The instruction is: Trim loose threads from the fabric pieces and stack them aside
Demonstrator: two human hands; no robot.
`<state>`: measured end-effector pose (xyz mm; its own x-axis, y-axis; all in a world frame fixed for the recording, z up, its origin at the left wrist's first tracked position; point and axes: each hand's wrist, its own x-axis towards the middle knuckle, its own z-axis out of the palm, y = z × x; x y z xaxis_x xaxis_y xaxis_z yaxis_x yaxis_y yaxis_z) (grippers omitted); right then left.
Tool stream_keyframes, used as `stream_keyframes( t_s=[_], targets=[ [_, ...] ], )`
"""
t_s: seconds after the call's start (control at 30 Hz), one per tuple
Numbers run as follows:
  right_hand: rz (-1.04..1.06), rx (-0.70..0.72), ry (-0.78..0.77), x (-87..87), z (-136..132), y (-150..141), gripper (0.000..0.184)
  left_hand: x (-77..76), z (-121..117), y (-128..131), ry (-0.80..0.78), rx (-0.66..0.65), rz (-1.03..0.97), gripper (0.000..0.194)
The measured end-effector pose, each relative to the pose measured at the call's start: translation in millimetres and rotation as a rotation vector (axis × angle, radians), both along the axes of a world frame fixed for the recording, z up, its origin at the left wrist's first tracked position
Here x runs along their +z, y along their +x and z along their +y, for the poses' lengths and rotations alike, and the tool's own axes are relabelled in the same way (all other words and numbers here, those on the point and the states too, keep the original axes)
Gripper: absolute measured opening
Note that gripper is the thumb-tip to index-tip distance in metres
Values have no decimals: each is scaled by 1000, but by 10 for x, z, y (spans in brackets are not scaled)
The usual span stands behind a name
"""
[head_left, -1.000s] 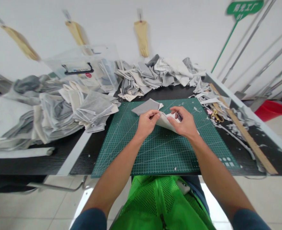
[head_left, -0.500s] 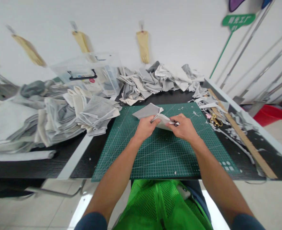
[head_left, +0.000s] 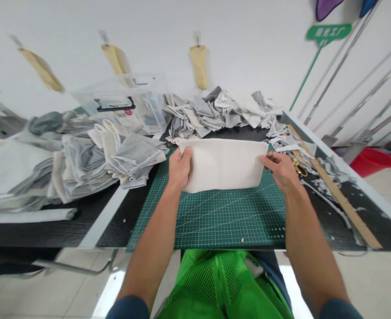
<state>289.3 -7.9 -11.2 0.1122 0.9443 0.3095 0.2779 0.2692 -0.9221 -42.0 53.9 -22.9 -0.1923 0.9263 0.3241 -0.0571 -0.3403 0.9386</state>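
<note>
An off-white piece of cloth (head_left: 223, 164) is stretched out flat between my two hands, tilted up above the green cutting mat (head_left: 215, 221). My left hand (head_left: 180, 167) pinches its left edge, thumb on the near face. At the opposite edge my right hand (head_left: 280, 169) grips the cloth between thumb and fingers. A faint vertical crease runs down the middle of the cloth. Behind the cloth, the far part of the mat is hidden.
Piles of grey and white cloth (head_left: 135, 153) lie at left, with another heap (head_left: 228, 106) at the back. A clear plastic box (head_left: 115, 95) stands behind. On the right are gold-handled scissors (head_left: 300, 168), a wooden ruler (head_left: 338, 190) and cloth scraps (head_left: 334, 170).
The cloth was folded and bunched between my hands; now it is spread out flat. My left hand has moved left and my right hand right.
</note>
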Motion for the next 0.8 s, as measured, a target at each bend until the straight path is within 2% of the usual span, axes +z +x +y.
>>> stream_keyframes(
  t_s=[0.07,0.17,0.3,0.4,0.5,0.67,0.8],
  targets=[
    [108,-7,-13,-45,27,-44,40,-13,18,11,-105,-87,-110,40],
    [111,-11,-69,-121,79,-148,41,-36,26,12,-254,-160,-166,37],
    [28,-103,-79,-198,141,-242,38,-68,2,-11,-375,-282,-100,41],
    [-121,-210,-45,-231,171,-241,34,-92,-21,-15,-356,-369,13,49],
    [-196,-221,-85,-268,192,-229,31,-111,-37,26,-326,-374,107,50],
    [-220,-163,-128,-374,248,-237,31,-143,-45,114,-353,-413,132,44],
    [-269,-201,-130,-434,286,-229,29,-217,-14,93,-352,-306,176,44]
  ],
)
